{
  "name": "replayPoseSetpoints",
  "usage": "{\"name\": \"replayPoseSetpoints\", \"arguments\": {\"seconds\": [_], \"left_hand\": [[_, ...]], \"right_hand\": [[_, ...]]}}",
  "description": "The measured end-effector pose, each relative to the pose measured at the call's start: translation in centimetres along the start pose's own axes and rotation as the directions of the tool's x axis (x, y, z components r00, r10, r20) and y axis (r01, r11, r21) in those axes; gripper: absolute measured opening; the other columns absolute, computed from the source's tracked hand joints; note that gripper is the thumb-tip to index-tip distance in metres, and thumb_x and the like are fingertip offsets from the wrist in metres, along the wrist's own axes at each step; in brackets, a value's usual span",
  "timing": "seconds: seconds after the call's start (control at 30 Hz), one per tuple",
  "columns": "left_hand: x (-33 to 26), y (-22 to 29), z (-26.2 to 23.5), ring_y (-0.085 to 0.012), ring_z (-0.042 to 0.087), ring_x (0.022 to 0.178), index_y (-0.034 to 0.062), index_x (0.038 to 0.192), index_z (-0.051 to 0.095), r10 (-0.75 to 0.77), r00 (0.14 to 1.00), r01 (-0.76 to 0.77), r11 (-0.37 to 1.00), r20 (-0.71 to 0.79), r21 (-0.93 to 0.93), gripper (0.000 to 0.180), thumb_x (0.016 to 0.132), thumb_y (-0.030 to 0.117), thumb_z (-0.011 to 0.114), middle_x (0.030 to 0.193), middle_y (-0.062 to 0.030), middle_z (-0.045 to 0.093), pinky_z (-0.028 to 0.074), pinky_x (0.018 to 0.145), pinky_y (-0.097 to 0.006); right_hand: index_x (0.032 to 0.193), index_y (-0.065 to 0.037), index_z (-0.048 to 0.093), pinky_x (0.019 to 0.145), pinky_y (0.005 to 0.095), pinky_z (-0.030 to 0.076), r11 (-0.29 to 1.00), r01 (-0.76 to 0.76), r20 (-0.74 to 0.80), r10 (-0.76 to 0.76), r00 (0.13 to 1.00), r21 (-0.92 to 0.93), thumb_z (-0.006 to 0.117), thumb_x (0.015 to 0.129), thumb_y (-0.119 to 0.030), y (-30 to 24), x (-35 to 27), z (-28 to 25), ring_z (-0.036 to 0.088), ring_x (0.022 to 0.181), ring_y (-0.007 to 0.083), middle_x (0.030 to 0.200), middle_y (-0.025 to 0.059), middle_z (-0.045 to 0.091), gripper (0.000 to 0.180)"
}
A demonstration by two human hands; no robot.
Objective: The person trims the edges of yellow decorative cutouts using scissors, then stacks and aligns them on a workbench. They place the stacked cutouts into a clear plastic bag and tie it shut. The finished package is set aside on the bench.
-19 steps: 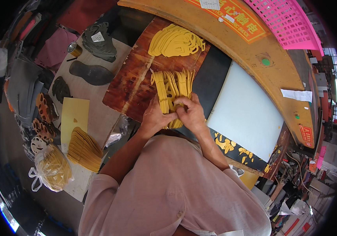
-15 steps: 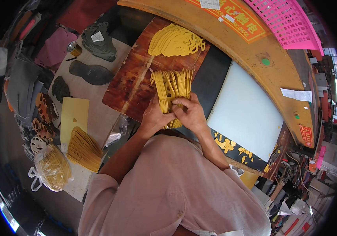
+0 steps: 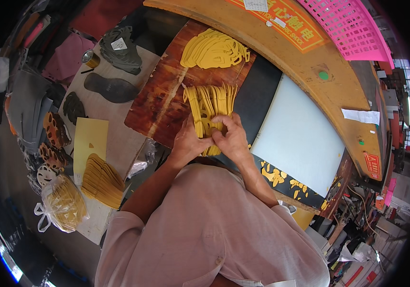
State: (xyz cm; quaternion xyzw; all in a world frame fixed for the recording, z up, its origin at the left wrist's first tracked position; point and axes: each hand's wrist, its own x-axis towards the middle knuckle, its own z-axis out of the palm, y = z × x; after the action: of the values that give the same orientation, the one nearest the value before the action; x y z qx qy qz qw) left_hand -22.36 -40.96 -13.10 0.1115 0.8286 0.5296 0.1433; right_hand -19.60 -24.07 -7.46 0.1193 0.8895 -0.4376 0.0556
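A bundle of yellow cut-out pieces (image 3: 210, 103) stands on edge between my two hands, at the near end of a reddish-brown board (image 3: 152, 103). My left hand (image 3: 187, 141) grips its left side, thumb lying across the near face. On the other side my right hand (image 3: 231, 137) is closed on the bundle, its fingers bent over the layers and its thumb close to the left thumb. Beyond the bundle, a flat stack of yellow cut-outs (image 3: 212, 50) with openings in them lies on the same board.
Left, a pale table holds a dark sole-shaped piece (image 3: 111, 88), grey cut-outs (image 3: 121, 55), a can (image 3: 90, 59), a fanned brown stack (image 3: 102, 182) and a clear bag (image 3: 64, 203). Right are a white panel (image 3: 298, 134), yellow scraps (image 3: 274, 174), an orange-brown machine beam (image 3: 310, 57) and a pink basket (image 3: 350, 28).
My right fingers have shifted slightly up and to the right on the bundle. The layers at its upper right have spread a little; my left hand stays nearly in place.
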Motion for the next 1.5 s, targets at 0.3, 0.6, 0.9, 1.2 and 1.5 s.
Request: {"name": "replayPoseSetpoints", "arguments": {"seconds": [0.3, 0.6, 0.9, 1.2, 1.5], "left_hand": [[0.2, -0.3, 0.1, -0.0441, 0.060, 0.125, 0.0078, 0.148, 0.047, 0.068, 0.998, -0.068, 0.998, 0.004, 0.002, 0.083, 0.079, 0.028, 0.088, 0.136, -0.0238, 0.060, 0.052, 0.103, -0.050], [-0.2, -0.5, 0.2, -0.0447, 0.060, 0.125, 0.0078, 0.148, 0.045, 0.045, 0.999, -0.045, 0.999, -0.025, 0.003, 0.083, 0.080, 0.028, 0.087, 0.135, -0.0242, 0.060, 0.052, 0.102, -0.051], [0.1, 0.0, 0.2, -0.0424, 0.060, 0.126, 0.0072, 0.145, 0.050, -0.018, 1.000, 0.018, 1.000, -0.009, 0.000, 0.077, 0.080, 0.028, 0.084, 0.136, -0.0223, 0.060, 0.050, 0.105, -0.049], [-0.2, -0.3, 0.1, -0.0440, 0.059, 0.128, 0.0072, 0.150, 0.045, 0.014, 1.000, -0.014, 1.000, -0.022, -0.002, 0.083, 0.080, 0.029, 0.085, 0.139, -0.0235, 0.059, 0.050, 0.106, -0.050], [-0.2, -0.4, 0.2, -0.0450, 0.060, 0.128, 0.0070, 0.150, 0.044, 0.005, 1.000, -0.005, 1.000, -0.024, 0.009, 0.083, 0.081, 0.030, 0.084, 0.139, -0.0246, 0.059, 0.051, 0.105, -0.051]], "right_hand": [[0.110, -0.017, 0.075, 0.089, 0.0446, 0.059, 0.996, 0.046, 0.013, -0.045, 0.999, -0.079, 0.085, 0.083, -0.032, -0.7, -0.3, 0.0, 0.071, 0.100, 0.0385, 0.131, 0.0185, 0.056, 0.032], [0.107, -0.018, 0.073, 0.087, 0.0466, 0.059, 0.995, 0.047, 0.005, -0.046, 0.999, -0.086, 0.082, 0.085, -0.030, -0.8, -0.1, 0.2, 0.072, 0.098, 0.0395, 0.130, 0.0190, 0.056, 0.026], [0.106, -0.019, 0.076, 0.085, 0.0442, 0.060, 0.994, 0.111, -0.039, -0.111, 0.993, -0.003, 0.078, 0.087, -0.022, 0.7, -0.1, 0.9, 0.072, 0.094, 0.0374, 0.131, 0.0193, 0.056, 0.019], [0.105, -0.020, 0.072, 0.088, 0.0475, 0.059, 0.995, 0.022, 0.010, -0.022, 1.000, -0.094, 0.086, 0.082, -0.036, -1.3, -0.2, 0.6, 0.071, 0.100, 0.0407, 0.134, 0.0181, 0.053, 0.031], [0.104, -0.020, 0.072, 0.086, 0.0479, 0.059, 0.997, 0.015, 0.016, -0.014, 1.000, -0.079, 0.086, 0.083, -0.034, -1.0, -0.1, 0.5, 0.071, 0.097, 0.0405, 0.131, 0.0179, 0.054, 0.029]]}}
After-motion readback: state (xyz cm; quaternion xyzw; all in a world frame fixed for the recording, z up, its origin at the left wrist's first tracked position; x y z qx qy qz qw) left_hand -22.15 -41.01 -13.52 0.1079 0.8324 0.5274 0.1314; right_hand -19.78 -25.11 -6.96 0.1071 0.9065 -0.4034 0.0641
